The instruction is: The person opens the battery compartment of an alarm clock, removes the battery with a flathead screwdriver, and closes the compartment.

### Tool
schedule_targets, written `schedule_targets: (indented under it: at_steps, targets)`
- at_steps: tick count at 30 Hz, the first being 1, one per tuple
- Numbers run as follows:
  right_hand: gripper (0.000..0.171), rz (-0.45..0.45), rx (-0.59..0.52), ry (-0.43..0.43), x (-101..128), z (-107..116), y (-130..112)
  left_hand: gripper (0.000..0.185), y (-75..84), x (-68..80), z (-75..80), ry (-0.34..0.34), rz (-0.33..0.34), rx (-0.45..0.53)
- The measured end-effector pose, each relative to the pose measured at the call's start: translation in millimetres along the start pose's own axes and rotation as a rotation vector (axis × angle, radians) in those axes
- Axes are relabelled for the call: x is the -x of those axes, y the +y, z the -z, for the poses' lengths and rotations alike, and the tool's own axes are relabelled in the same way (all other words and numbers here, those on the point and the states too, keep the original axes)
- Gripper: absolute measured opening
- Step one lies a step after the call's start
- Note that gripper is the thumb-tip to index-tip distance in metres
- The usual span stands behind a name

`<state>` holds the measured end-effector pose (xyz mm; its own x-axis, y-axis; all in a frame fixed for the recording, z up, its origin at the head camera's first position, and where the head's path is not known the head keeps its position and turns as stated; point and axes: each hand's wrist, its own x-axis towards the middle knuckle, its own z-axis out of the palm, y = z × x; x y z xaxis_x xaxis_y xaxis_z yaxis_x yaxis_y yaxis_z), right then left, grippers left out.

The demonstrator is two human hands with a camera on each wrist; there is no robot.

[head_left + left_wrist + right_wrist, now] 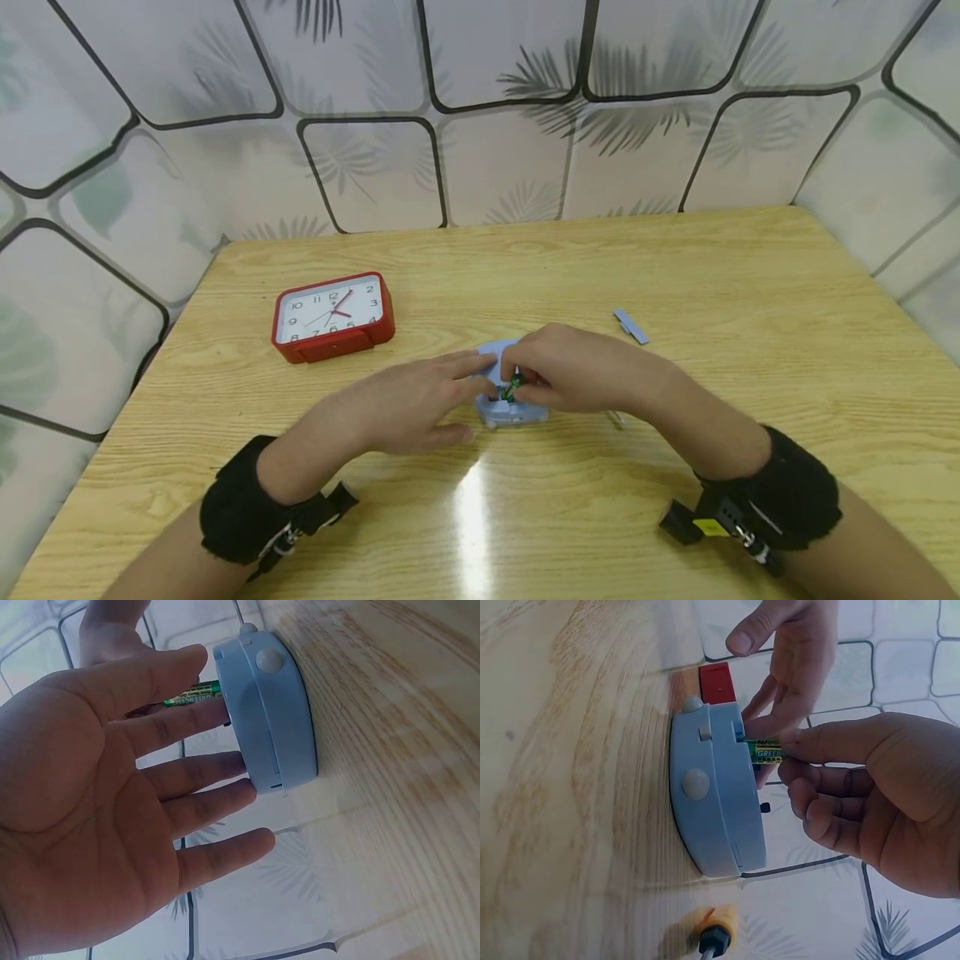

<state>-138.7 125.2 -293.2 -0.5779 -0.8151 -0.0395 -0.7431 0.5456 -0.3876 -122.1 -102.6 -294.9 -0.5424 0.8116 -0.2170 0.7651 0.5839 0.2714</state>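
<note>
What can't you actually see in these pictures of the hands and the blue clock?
- Blue clock dial: lies face down on the table, so it is hidden in every view.
- Battery slot: head view, covered by the right hand; wrist views show the clock only edge-on.
- Battery end: right wrist view, hidden by fingertips.
- Tool near the clock: right wrist view, blurred and cut off by the bottom edge.
- Left hand contact with the clock back: unclear.

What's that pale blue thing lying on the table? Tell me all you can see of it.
The pale blue plastic clock lies face down on the wooden table, its rounded body showing two small pale knobs on its edge. The left hand steadies it with straight fingers, while the right hand pinches a green battery at an opening in its back. The dial is hidden.
</note>
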Motion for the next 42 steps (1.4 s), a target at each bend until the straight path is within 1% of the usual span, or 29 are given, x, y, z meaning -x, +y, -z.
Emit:
schedule_targets:
  at_steps: [5, 9, 11, 14, 22, 30, 35, 42]
  targets:
    - [0.004, 0.046, 0.014, 0.051, -2.0, -3.9, 0.6, 0.046, -0.7, -1.6, -1.0, 0.007, 0.044, 0.043]
    - [0.005, 0.072, -0.005, 0.078, -2.5, -7.1, 0.3, 0.044, -1.5, -3.3, -2.4, 0.032, 0.043, 0.035]
    - [0.006, 0.080, -0.014, 0.092, -2.7, -8.4, 0.3, 0.042, -2.0, -3.3, -2.4, 0.028, 0.039, 0.039]
    - [0.008, 0.081, -0.019, 0.103, -3.0, -9.4, 0.6, 0.046, -2.2, -2.8, -1.2, 0.017, 0.036, 0.049]
    - [0.006, 0.048, -0.026, 0.091, -2.3, -7.9, 0.3, 0.044, -1.1, -2.5, 0.6, 0.001, 0.042, 0.037]
    - [0.007, 0.057, -0.034, 0.089, -2.2, -6.2, 0.0, 0.045, -0.6, -1.1, 0.6, -0.014, 0.055, 0.037]
    - [0.005, 0.069, -0.022, 0.081, -2.8, -7.0, 0.2, 0.045, -0.9, -1.1, 0.1, -0.004, 0.045, 0.035]
    - [0.003, 0.067, 0.003, 0.070, -2.4, -7.1, -0.1, 0.054, -0.6, -0.7, 0.4, -0.003, 0.047, 0.028]
